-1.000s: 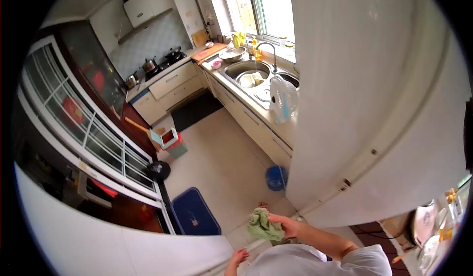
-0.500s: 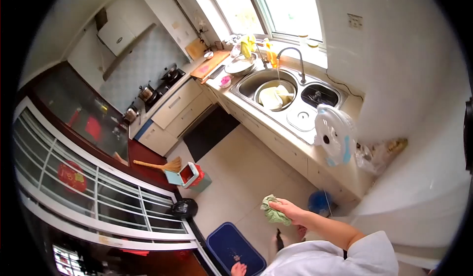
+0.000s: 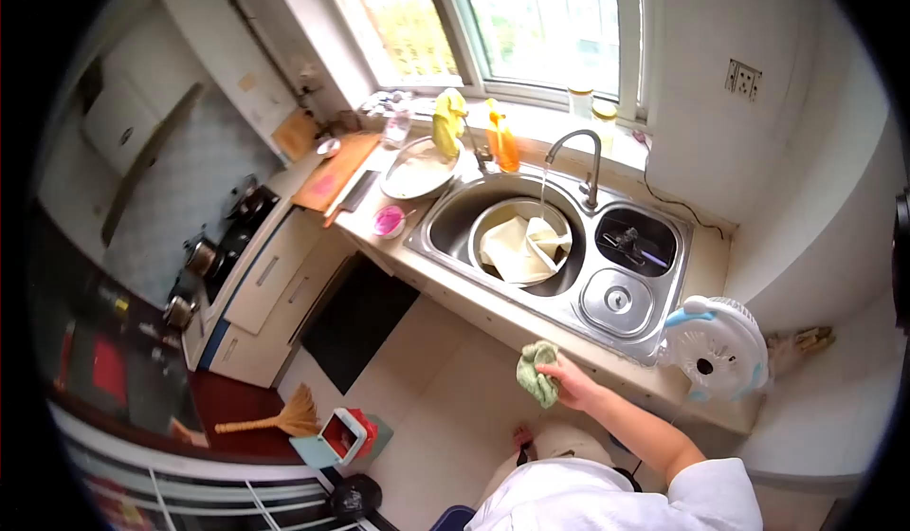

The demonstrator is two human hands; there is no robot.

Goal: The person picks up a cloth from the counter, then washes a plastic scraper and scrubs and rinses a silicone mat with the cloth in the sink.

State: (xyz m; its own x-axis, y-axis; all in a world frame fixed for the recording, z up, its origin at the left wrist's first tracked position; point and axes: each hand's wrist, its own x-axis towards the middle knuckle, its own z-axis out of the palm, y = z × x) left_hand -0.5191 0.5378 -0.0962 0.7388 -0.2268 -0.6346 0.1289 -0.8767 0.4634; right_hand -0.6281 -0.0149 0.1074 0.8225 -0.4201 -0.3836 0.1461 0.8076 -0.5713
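Observation:
Closed around a crumpled green cloth, my right hand is held over the floor, just in front of the counter. My left hand is outside the view. Ahead of the cloth is the steel sink, where a metal basin holds a cream-coloured cloth or sheet. Water runs into the basin from the curved faucet. A smaller sink compartment on the right holds dark items, and a round metal lid lies in front of it.
A white fan stands at the counter's right end. Left of the sink are a pink-filled bowl, a large bowl and a cutting board. A bin, a broom and a black bag are on the floor.
The view has shifted nearer to the sink. My right hand still holds the green cloth and is now closer to the counter. My left hand has left the view.

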